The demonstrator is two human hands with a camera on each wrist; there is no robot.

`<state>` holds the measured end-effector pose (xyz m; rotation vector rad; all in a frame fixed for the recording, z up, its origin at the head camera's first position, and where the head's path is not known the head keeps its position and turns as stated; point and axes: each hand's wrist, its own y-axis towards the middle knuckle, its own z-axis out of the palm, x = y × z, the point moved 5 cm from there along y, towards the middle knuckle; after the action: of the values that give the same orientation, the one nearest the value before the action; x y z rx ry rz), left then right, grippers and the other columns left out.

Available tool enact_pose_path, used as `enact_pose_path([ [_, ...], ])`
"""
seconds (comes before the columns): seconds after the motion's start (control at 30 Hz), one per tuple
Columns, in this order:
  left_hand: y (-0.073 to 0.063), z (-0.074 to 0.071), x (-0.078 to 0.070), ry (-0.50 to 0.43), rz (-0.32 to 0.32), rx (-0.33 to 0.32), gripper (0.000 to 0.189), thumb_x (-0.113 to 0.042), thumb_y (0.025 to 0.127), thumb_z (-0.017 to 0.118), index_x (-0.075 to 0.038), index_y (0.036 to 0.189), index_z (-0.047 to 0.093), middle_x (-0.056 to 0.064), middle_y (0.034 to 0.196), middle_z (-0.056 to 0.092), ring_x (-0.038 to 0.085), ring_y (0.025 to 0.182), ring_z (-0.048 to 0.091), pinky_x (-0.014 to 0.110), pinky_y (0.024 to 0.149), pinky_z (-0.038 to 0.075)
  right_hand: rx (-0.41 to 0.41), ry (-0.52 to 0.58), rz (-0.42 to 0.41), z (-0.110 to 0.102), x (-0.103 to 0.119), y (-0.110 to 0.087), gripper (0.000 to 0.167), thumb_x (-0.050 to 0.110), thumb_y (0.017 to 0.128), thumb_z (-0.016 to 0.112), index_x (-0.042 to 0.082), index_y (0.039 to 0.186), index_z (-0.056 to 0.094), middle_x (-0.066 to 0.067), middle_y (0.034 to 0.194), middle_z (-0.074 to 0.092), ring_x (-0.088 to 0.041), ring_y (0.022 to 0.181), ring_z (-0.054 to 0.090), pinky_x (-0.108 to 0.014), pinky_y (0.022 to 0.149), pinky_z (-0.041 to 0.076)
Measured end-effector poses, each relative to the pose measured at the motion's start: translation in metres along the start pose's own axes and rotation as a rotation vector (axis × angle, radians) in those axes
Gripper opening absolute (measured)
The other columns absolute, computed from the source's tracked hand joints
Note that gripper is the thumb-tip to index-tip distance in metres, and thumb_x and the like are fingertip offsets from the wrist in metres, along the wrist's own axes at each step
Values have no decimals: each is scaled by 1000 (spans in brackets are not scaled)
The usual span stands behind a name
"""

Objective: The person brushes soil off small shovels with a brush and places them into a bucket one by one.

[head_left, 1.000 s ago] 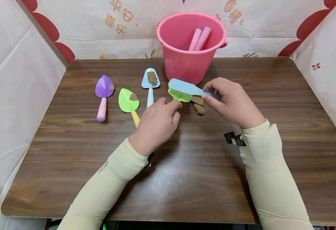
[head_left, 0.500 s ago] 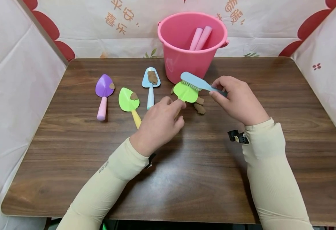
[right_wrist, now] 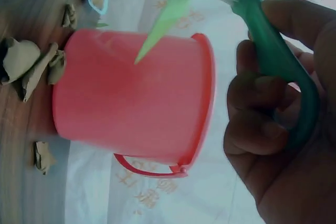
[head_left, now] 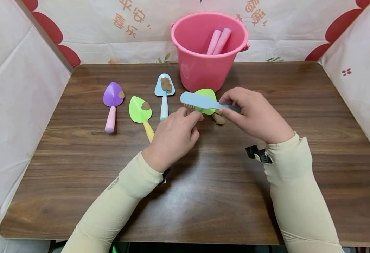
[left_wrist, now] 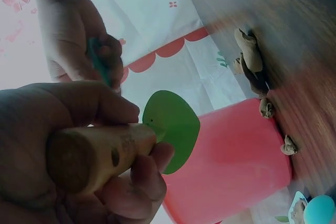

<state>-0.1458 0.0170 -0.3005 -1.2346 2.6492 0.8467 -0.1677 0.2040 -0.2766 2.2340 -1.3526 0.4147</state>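
My left hand (head_left: 173,135) grips the handle of a green toy trowel (left_wrist: 173,129), its fingers curled round the yellowish handle. The blade is raised off the table, in front of the pink bucket (head_left: 201,72). My right hand (head_left: 256,114) holds a blue brush (head_left: 199,101) by its looped handle, thumb and fingers round it. The brush head lies across the trowel's blade in the head view, bristles downward, covering part of it. Whether the bristles touch the blade I cannot tell. Brown clumps (head_left: 218,119) lie on the table behind and below the blade.
Left of my hands lie a purple trowel (head_left: 113,95) with a pink handle, another green trowel (head_left: 136,109) and a light-blue shovel (head_left: 164,105). Each bears a brown lump. Two pink handles (head_left: 218,41) lean inside the bucket. A white printed cloth (head_left: 134,52) hangs behind the table.
The brush moved right and away over the trowel's blade, then back left and nearer. The blade's tilt changed along the way. My left hand stayed nearly in place.
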Motion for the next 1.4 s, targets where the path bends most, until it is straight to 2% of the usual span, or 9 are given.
enact_pose_path([
  [0.17,0,-2,-2,5,7,-4,28,0,81,60,-12,104,71,4,82,59,23,65,55,35,52,43,21,-33,58,4,-7,2,15,16,92,71,11,104,64,0,90,59,-17,78,52,-35,70,44],
  [0.4,1,-2,-4,3,23,14,30,0,80,60,-12,105,72,4,83,60,21,66,55,33,53,43,-25,-94,184,-4,-31,0,15,17,97,63,7,108,62,-6,92,58,-23,74,50,-39,66,41],
  [0.6,1,-2,-5,-21,36,10,30,0,81,58,-11,106,71,4,83,58,22,68,56,34,57,44,-89,-131,273,-17,-44,-6,19,17,97,62,3,110,62,-11,95,60,-28,81,51,-43,70,39],
  [0.7,1,-3,-4,-23,33,-3,29,1,81,59,-11,105,70,4,82,57,22,67,56,34,56,44,-129,-124,265,-22,-41,-8,19,18,97,62,4,110,63,-10,94,59,-25,81,50,-40,70,38],
  [0.77,1,-3,-3,-23,28,-9,29,1,81,59,-10,105,71,4,81,57,23,67,56,35,55,44,-134,-103,208,-22,-33,-9,17,17,96,63,6,108,64,-7,91,59,-21,79,49,-36,69,38],
  [0.9,1,-3,-2,-23,23,-12,29,0,81,59,-11,105,70,4,82,58,22,67,57,35,55,44,-83,-39,61,-16,-15,-8,10,13,92,67,11,102,65,0,86,57,-15,75,48,-27,65,39],
  [1.0,1,-5,-2,-26,27,-12,28,0,81,59,-11,105,70,3,81,58,20,67,56,34,54,44,-39,-19,20,-11,-8,-6,10,11,91,68,13,99,64,2,84,56,-14,73,49,-25,63,41],
  [1.13,2,-8,-3,-34,28,-9,27,0,82,58,-10,103,70,1,78,58,17,65,54,33,53,42,-6,-51,76,-9,-12,-4,10,13,93,66,13,102,62,0,84,57,-16,73,49,-29,64,41],
  [1.4,0,-6,-4,-41,23,28,28,0,81,58,-11,104,71,0,74,54,17,67,54,32,55,42,7,-106,219,-9,-37,-3,15,17,97,60,7,107,59,-8,88,57,-24,74,49,-40,65,41],
])
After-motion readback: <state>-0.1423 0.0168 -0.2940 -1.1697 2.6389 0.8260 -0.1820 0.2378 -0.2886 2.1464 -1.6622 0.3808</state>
